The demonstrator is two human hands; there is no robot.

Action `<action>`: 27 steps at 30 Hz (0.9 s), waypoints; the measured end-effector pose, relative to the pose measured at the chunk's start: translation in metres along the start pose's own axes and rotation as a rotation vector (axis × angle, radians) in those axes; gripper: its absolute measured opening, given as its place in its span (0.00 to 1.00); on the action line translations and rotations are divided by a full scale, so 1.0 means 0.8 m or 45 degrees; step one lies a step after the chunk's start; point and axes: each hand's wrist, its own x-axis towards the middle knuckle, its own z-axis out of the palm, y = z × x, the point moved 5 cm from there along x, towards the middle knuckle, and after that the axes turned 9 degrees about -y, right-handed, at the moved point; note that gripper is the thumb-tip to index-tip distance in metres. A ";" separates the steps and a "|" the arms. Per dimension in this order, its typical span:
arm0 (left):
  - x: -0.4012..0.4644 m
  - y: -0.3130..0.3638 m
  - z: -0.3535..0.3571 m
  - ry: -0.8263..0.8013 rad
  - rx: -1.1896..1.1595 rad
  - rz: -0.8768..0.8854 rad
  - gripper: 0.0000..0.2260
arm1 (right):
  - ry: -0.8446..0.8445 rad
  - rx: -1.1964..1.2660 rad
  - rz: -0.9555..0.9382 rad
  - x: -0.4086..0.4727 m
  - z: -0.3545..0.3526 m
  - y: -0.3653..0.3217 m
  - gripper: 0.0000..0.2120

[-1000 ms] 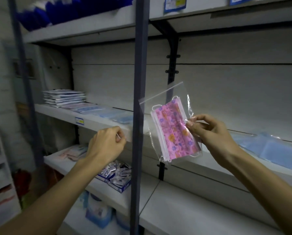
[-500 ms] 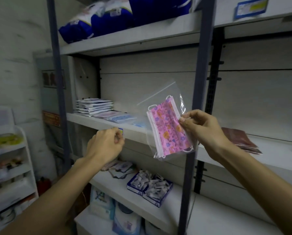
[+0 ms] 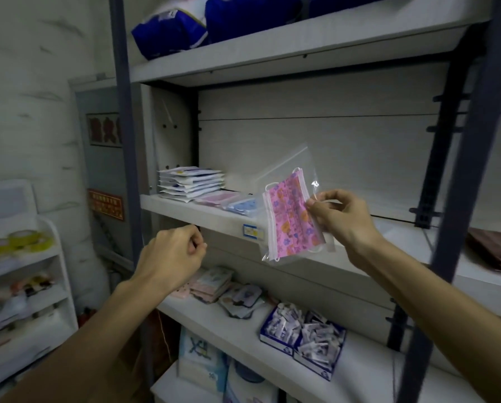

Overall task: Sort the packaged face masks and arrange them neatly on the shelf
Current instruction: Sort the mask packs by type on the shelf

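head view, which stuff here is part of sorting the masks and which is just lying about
Part of the job:
- pink floral mask packet, pinched in the right hand
- white packet stack, pink packet and blue packet on the middle shelf
- left hand, curled, holding nothing

Lying about:
- blue bags on the top shelf
- boxes of small sachets below
- tape rolls on the white rack

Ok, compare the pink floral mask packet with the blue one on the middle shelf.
The pink floral mask packet is pinched upright in the air by the right hand; the blue mask packet lies flat on the middle shelf. The pink one shows orange and purple flowers; the blue one's print is unclear. Both sit in clear bags.
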 end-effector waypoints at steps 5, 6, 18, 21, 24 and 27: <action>0.061 -0.061 0.010 -0.016 0.004 -0.014 0.03 | -0.025 0.010 0.011 0.071 0.057 0.023 0.03; 0.077 -0.071 0.011 -0.021 0.008 -0.017 0.03 | -0.020 0.013 0.006 0.087 0.067 0.027 0.03; 0.250 -0.150 0.048 -0.066 0.045 0.046 0.04 | 0.109 -0.032 0.050 0.243 0.146 0.087 0.07; 0.284 -0.169 0.052 -0.057 0.031 0.069 0.05 | 0.145 -0.054 0.070 0.274 0.162 0.096 0.07; 0.319 -0.186 0.054 -0.044 0.009 0.086 0.04 | 0.200 -0.050 0.091 0.302 0.179 0.103 0.04; 0.353 -0.201 0.060 -0.049 -0.026 0.123 0.04 | 0.268 -0.052 0.105 0.329 0.199 0.113 0.03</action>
